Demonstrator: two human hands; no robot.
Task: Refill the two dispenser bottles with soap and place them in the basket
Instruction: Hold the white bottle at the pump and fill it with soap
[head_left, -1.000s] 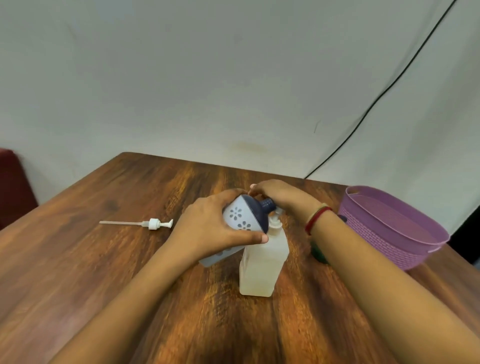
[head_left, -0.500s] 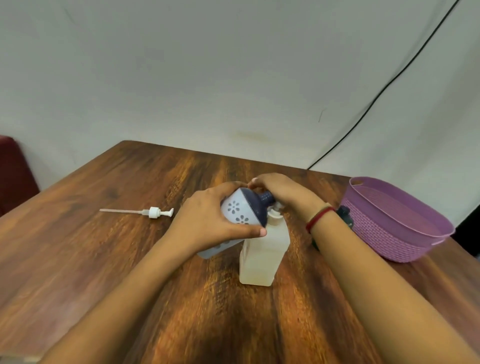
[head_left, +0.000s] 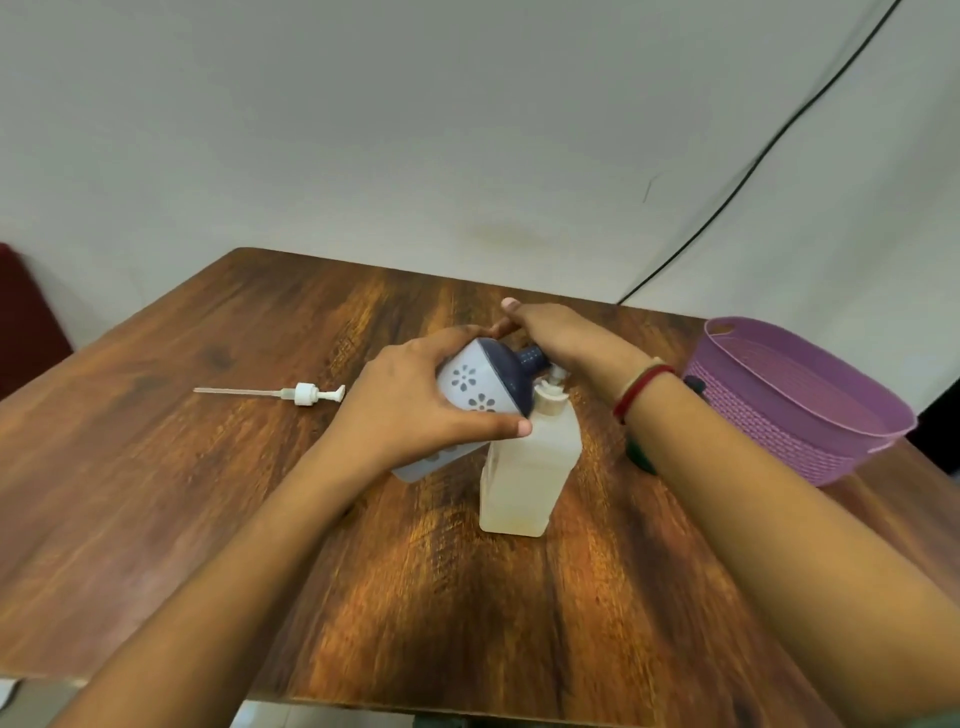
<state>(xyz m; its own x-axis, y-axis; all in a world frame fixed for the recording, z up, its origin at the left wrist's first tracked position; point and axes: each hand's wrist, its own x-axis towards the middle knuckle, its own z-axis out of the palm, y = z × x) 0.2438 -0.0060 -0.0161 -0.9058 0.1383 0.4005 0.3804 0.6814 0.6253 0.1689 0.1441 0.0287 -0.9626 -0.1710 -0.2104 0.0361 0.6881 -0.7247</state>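
A dark red seat (head_left: 28, 322) shows at the far left, well off from the translucent square plastic bottle (head_left: 519, 483) that stands upright in the middle of the brown wooden worktop (head_left: 156, 467). Well to the left of that bottle a white plastic pump head (head_left: 307, 393) lies flat on the wood, its long thin tube pointing away from the bottle. Just left of the bottle, the left hand (head_left: 410, 415) has a firm grip round the body of a pale plastic bottle with a navy dome top (head_left: 470, 392). It is held tilted, with its ribbed navy neck up and to the right, above the standing bottle's white pump cap. Its markings are grey flower prints; I can read no lettering on either bottle. Behind the standing bottle's top, the right hand (head_left: 563, 338) curls its grip on that navy neck, one finger sticking up. A red thread band (head_left: 644, 387) circles its wrist. A dark green thing (head_left: 636, 454), mostly hidden by the forearm, sits just right of the bottle. Further right, apart from the bottle, stands a purple woven-look plastic basket (head_left: 789, 415). A black cable (head_left: 753, 171) runs up the wall above it.
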